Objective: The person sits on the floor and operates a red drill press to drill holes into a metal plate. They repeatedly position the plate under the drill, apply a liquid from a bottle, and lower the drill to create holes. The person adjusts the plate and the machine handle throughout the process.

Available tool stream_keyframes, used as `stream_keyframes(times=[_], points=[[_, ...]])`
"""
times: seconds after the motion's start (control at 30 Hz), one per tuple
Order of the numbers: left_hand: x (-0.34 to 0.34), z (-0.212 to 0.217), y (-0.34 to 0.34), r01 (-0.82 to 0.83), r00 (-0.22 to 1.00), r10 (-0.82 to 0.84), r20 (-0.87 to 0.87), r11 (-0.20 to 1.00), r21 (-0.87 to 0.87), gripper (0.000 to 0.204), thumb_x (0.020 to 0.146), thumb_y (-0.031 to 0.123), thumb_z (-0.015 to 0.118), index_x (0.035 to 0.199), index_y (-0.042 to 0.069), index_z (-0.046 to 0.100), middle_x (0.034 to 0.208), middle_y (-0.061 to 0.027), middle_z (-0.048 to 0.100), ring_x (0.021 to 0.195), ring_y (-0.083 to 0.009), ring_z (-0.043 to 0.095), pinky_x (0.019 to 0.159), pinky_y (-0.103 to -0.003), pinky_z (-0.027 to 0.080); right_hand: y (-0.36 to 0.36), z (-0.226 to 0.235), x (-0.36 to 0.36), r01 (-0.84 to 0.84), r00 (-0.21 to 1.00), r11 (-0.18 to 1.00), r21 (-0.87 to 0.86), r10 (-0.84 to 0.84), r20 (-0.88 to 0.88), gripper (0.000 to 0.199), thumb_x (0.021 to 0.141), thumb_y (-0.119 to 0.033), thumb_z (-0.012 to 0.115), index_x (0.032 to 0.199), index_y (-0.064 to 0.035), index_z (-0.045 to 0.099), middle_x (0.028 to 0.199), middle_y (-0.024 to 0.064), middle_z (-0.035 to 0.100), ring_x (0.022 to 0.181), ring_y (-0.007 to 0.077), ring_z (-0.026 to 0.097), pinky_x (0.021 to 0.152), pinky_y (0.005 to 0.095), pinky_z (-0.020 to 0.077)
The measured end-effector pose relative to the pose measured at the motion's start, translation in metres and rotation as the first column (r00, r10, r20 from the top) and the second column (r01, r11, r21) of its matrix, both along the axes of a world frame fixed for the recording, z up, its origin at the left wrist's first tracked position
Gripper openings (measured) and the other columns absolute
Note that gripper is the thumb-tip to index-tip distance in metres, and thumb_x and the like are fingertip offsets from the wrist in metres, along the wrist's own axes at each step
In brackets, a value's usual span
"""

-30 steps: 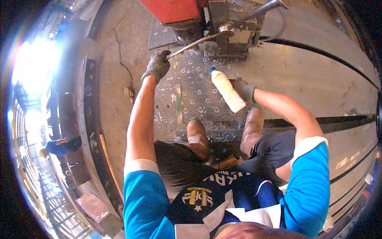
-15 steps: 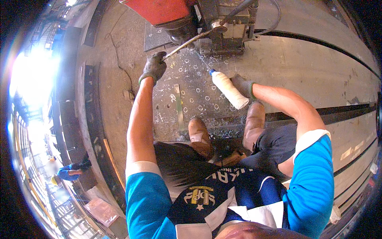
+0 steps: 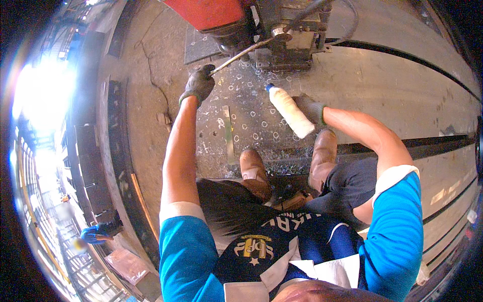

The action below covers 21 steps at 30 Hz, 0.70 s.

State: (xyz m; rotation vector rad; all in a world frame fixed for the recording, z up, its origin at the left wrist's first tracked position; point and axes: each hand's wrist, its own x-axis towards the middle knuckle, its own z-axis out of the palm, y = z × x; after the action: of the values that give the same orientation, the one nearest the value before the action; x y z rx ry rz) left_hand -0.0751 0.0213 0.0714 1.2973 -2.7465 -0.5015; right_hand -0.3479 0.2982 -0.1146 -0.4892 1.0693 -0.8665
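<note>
My left hand [image 3: 199, 83], in a dark glove, is closed round the end of a long metal lever [image 3: 241, 54]. The lever runs to a round hub on a drilling machine [image 3: 289, 43] with a red housing [image 3: 209, 14]. In my gloved right hand [image 3: 310, 108] is a whitish squeeze bottle [image 3: 291, 111] with a blue cap, its fingers partly hidden behind the bottle. The bottle is tilted, cap toward the machine's base. Beneath lies a dark metal plate [image 3: 214, 103] marked with several small white circles. A narrow metal strip [image 3: 229, 133] lies on it, near my left boot.
My brown boots [image 3: 253, 167] stand at the plate's near side. A cable [image 3: 151, 75] trails across the surface at left. Long dark gaps [image 3: 402, 147] run between the metal surfaces at right. Far left, another person in blue [image 3: 98, 233] is beside dark beams [image 3: 118, 151].
The bottle's cap has risen slightly toward the machine. My left hand keeps its hold on the lever. The person at far left has shifted lower in the view.
</note>
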Motion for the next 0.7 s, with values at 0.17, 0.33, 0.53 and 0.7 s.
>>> stream_keyframes(times=[0.17, 0.33, 0.53, 0.7], points=[[0.009, -0.001, 0.001, -0.032, 0.999, 0.032, -0.038, 0.999, 0.009, 0.049, 0.083, 0.004, 0.056, 0.13, 0.01, 0.068, 0.128, -0.0228, 0.069, 0.12, -0.0417, 0.065, 0.104, -0.047, 0.051, 0.002, 0.036, 0.0, -0.691, 0.346, 0.675, -0.258, -0.004, -0.938, 0.041, 0.107, -0.027, 0.048, 0.139, -0.0013, 0.056, 0.133, 0.0093, 0.067, 0.117, 0.0191, 0.064, 0.105, 0.0336, 0.0482], [0.013, -0.011, -0.01, 0.028, 0.999, -0.031, -0.042, 0.998, -0.063, 0.049, 0.083, 0.005, 0.055, 0.13, 0.011, 0.069, 0.128, -0.0218, 0.069, 0.12, -0.0408, 0.065, 0.104, -0.046, 0.051, -0.001, 0.035, 0.0, -0.701, 0.375, 0.685, -0.198, 0.118, -0.919, 0.041, 0.107, -0.028, 0.049, 0.138, -0.002, 0.057, 0.135, 0.0102, 0.067, 0.119, 0.0195, 0.063, 0.104, 0.0341, 0.048], [0.013, -0.012, -0.005, -0.01, 0.998, 0.008, -0.054, 1.0, -0.025, 0.05, 0.083, 0.005, 0.056, 0.131, 0.012, 0.069, 0.129, -0.0209, 0.068, 0.12, -0.0402, 0.065, 0.104, -0.045, 0.051, 0.006, 0.038, -0.005, -0.683, 0.408, 0.719, -0.132, 0.226, -0.884, 0.041, 0.105, -0.028, 0.05, 0.138, -0.0028, 0.057, 0.136, 0.0112, 0.066, 0.121, 0.0199, 0.063, 0.104, 0.0346, 0.0477], [0.011, -0.01, -0.005, -0.013, 0.999, 0.012, -0.043, 1.0, -0.004, 0.049, 0.086, 0.006, 0.055, 0.132, 0.013, 0.068, 0.13, -0.0199, 0.068, 0.121, -0.0392, 0.065, 0.105, -0.045, 0.051, 0.003, 0.039, -0.008, -0.704, 0.342, 0.709, -0.05, 0.276, -0.898, 0.042, 0.105, -0.028, 0.051, 0.137, -0.0036, 0.057, 0.138, 0.012, 0.065, 0.123, 0.0203, 0.062, 0.104, 0.0351, 0.0474]])
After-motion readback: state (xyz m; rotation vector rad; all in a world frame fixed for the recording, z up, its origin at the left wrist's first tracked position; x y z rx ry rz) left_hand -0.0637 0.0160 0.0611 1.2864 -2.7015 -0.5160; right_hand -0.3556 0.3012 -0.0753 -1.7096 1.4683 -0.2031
